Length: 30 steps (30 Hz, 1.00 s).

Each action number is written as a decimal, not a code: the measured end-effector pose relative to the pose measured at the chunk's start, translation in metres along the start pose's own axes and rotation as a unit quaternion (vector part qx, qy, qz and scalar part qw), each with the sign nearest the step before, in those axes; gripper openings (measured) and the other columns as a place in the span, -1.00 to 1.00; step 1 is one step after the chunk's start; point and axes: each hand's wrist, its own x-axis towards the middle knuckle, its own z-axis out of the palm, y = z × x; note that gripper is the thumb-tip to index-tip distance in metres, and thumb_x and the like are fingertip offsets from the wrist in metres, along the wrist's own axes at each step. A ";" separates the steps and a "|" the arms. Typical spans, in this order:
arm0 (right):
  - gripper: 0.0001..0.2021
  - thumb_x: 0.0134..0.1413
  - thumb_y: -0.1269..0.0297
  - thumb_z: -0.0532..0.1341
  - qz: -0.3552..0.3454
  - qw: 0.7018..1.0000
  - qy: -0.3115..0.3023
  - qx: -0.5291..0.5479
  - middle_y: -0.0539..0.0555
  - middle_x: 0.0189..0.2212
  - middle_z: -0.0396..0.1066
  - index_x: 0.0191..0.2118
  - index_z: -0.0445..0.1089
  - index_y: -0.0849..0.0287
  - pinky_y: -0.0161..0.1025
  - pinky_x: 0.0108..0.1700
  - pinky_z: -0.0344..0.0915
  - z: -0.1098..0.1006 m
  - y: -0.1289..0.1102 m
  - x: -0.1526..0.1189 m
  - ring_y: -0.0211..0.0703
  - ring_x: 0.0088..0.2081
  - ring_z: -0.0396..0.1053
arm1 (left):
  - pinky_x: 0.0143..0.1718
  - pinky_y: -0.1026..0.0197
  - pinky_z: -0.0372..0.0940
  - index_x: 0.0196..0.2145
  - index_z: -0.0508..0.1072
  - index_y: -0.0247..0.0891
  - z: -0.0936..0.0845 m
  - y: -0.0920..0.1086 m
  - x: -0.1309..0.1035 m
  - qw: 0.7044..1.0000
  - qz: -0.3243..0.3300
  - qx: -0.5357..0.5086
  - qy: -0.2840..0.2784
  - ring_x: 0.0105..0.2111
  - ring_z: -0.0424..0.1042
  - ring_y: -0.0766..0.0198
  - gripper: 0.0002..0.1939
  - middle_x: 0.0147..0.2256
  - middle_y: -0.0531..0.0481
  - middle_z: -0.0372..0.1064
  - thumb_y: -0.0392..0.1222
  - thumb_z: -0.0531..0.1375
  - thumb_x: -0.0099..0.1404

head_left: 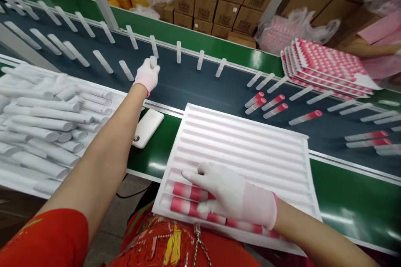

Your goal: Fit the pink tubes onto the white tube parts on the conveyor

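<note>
Left hand (147, 74), gloved, reaches far onto dark conveyor belt (203, 87), fingers closed around upright white tube (153, 62). Right hand (233, 196), gloved, lies flat and open on white grooved tray (250, 146) at near edge of green surface (344, 192), fingertips touching pink-white tubes (191, 200) in nearest grooves. Phone (146, 127) left of tray. Heap of white tubes (44, 121) far left.

One ribbed tray (250, 142), one phone (147, 127) (two gloved hands)

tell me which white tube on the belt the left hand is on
The upright white tube under the left hand, gloved fingers closed on it. The other white tubes stand or lie apart on the belt, untouched.
</note>
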 end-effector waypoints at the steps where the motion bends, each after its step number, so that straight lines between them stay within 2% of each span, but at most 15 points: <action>1: -0.32 0.20 0.07 0.32 -0.006 1.000 0.002 -0.013 0.21 -0.12 0.37 0.37 0.20 0.11 -0.17 -0.29 0.23 0.004 -0.001 0.005 -0.02 -0.26 0.32 | 0.14 0.10 0.24 0.06 0.37 -0.33 -0.001 0.008 -0.013 1.000 0.009 -0.029 0.007 0.05 0.40 0.13 -0.69 -0.06 -0.12 0.42 -0.17 0.11 0.41; 4: -0.48 0.28 0.03 0.22 -0.066 0.995 0.010 -0.079 0.23 -0.06 0.35 0.28 0.29 0.07 -0.13 -0.29 0.23 0.015 -0.010 0.022 0.03 -0.22 0.31 | -0.04 0.14 0.38 0.17 0.30 -0.23 -0.004 0.037 -0.067 0.978 0.056 -0.195 -0.050 -0.11 0.46 0.20 -0.63 -0.14 -0.09 0.38 -0.10 0.04 0.48; 6: -0.67 0.26 0.12 0.23 -0.107 0.986 0.012 -0.125 0.25 -0.05 0.36 0.06 0.45 0.13 -0.11 -0.29 0.25 0.020 -0.016 0.031 0.06 -0.19 0.31 | -0.21 0.21 0.42 0.24 0.23 -0.17 -0.008 0.053 -0.109 0.944 0.068 -0.297 -0.125 -0.22 0.45 0.25 -0.56 -0.18 -0.06 0.34 -0.02 0.01 0.49; 8: -0.87 0.21 0.27 0.26 -0.116 0.985 0.027 -0.122 0.22 -0.15 0.41 -0.19 0.48 0.19 -0.12 -0.31 0.27 0.020 -0.015 0.032 0.02 -0.23 0.32 | -0.33 0.30 0.38 0.20 0.27 -0.17 -0.013 0.062 -0.146 0.928 0.069 -0.329 -0.161 -0.31 0.40 0.30 -0.55 -0.24 -0.02 0.32 0.06 0.05 0.46; 10: -0.93 0.20 0.33 0.26 -0.111 0.988 0.102 -0.026 0.14 -0.29 0.44 -0.31 0.43 0.18 -0.16 -0.30 0.31 0.011 -0.008 0.028 -0.08 -0.30 0.33 | -0.43 0.35 0.30 0.02 0.39 -0.21 -0.017 0.065 -0.176 0.929 0.042 -0.308 -0.202 -0.40 0.32 0.35 -0.62 -0.30 0.01 0.30 0.08 0.11 0.42; 11: -0.92 0.22 0.33 0.25 -0.101 0.979 0.171 0.053 0.10 -0.32 0.45 -0.33 0.40 0.17 -0.18 -0.27 0.33 0.003 -0.001 0.024 -0.13 -0.31 0.34 | -0.46 0.36 0.26 -0.08 0.41 -0.24 -0.018 0.065 -0.187 0.927 0.023 -0.294 -0.232 -0.43 0.28 0.37 -0.66 -0.33 0.03 0.28 0.07 0.12 0.40; 12: -0.93 0.23 0.33 0.24 -0.084 0.953 0.255 0.141 0.07 -0.32 0.45 -0.30 0.39 0.16 -0.20 -0.26 0.35 -0.006 0.006 0.021 -0.17 -0.32 0.35 | -0.49 0.36 0.22 -0.13 0.42 -0.25 -0.018 0.065 -0.196 0.922 0.003 -0.283 -0.264 -0.46 0.25 0.37 -0.69 -0.36 0.04 0.27 0.06 0.12 0.39; 14: -0.88 0.21 0.34 0.24 -0.032 0.858 0.416 0.298 0.03 -0.31 0.45 -0.14 0.37 0.13 -0.25 -0.31 0.36 -0.028 0.020 0.016 -0.22 -0.33 0.39 | -0.54 0.35 0.16 -0.13 0.41 -0.24 -0.016 0.067 -0.210 0.905 -0.028 -0.272 -0.325 -0.49 0.20 0.38 -0.70 -0.38 0.07 0.25 0.03 0.13 0.37; 16: -0.61 0.15 0.33 0.27 0.009 0.764 0.508 0.398 0.00 -0.32 0.44 0.09 0.27 0.11 -0.30 -0.42 0.33 -0.048 0.031 0.015 -0.23 -0.37 0.40 | -0.55 0.33 0.12 -0.06 0.40 -0.22 -0.013 0.072 -0.219 0.894 -0.040 -0.263 -0.361 -0.49 0.18 0.37 -0.66 -0.37 0.08 0.26 0.05 0.15 0.34; 17: -0.51 0.13 0.31 0.29 0.013 0.737 0.521 0.431 -0.02 -0.33 0.43 0.17 0.22 0.12 -0.32 -0.46 0.31 -0.054 0.036 0.016 -0.24 -0.40 0.39 | -0.53 0.32 0.13 -0.06 0.40 -0.22 -0.011 0.075 -0.223 0.893 -0.035 -0.258 -0.369 -0.48 0.18 0.36 -0.65 -0.35 0.07 0.27 0.07 0.17 0.33; 19: -0.46 0.11 0.26 0.32 0.006 0.729 0.501 0.467 0.00 -0.32 0.44 0.19 0.24 0.17 -0.30 -0.46 0.34 -0.061 0.042 0.018 -0.28 -0.45 0.36 | -0.46 0.29 0.17 -0.13 0.40 -0.22 -0.008 0.080 -0.228 0.895 -0.014 -0.240 -0.376 -0.43 0.22 0.33 -0.65 -0.32 0.06 0.30 0.11 0.18 0.33; 24: -0.64 0.13 0.24 0.36 -0.018 0.770 0.418 0.482 0.10 -0.19 0.51 0.04 0.46 0.20 -0.23 -0.31 0.45 -0.067 0.055 0.010 -0.28 -0.39 0.39 | -0.31 0.23 0.19 -0.13 0.43 -0.19 -0.017 0.088 -0.222 0.906 0.087 -0.183 -0.373 -0.36 0.23 0.29 -0.70 -0.34 0.06 0.26 0.07 0.10 0.40; 26: -0.66 0.08 0.29 0.40 -0.041 0.784 0.388 0.483 0.12 -0.16 0.53 0.00 0.51 0.19 -0.24 -0.29 0.46 -0.072 0.059 0.004 -0.23 -0.32 0.45 | -0.41 0.26 0.13 -0.08 0.42 -0.21 -0.024 0.089 -0.214 0.864 0.081 -0.218 -0.447 -0.45 0.14 0.33 -0.66 -0.40 0.09 0.16 0.08 0.10 0.39; 28: -0.66 -0.01 0.34 0.44 -0.051 0.803 0.345 0.484 0.13 -0.14 0.55 -0.06 0.55 0.19 -0.26 -0.27 0.46 -0.074 0.060 0.002 -0.17 -0.23 0.48 | -0.54 0.28 -0.03 -0.09 0.39 -0.27 -0.028 0.091 -0.208 0.789 0.047 -0.282 -0.543 -0.55 -0.03 0.39 -0.62 -0.48 0.15 0.03 0.11 0.12 0.38; 30: -0.66 -0.09 0.35 0.47 -0.040 0.808 0.315 0.497 0.13 -0.17 0.56 -0.11 0.56 0.20 -0.26 -0.28 0.46 -0.072 0.058 0.005 -0.14 -0.24 0.50 | -0.60 0.29 -0.17 -0.11 0.36 -0.29 -0.028 0.094 -0.205 0.735 0.020 -0.325 -0.595 -0.60 -0.16 0.44 -0.62 -0.52 0.19 -0.05 0.11 0.13 0.38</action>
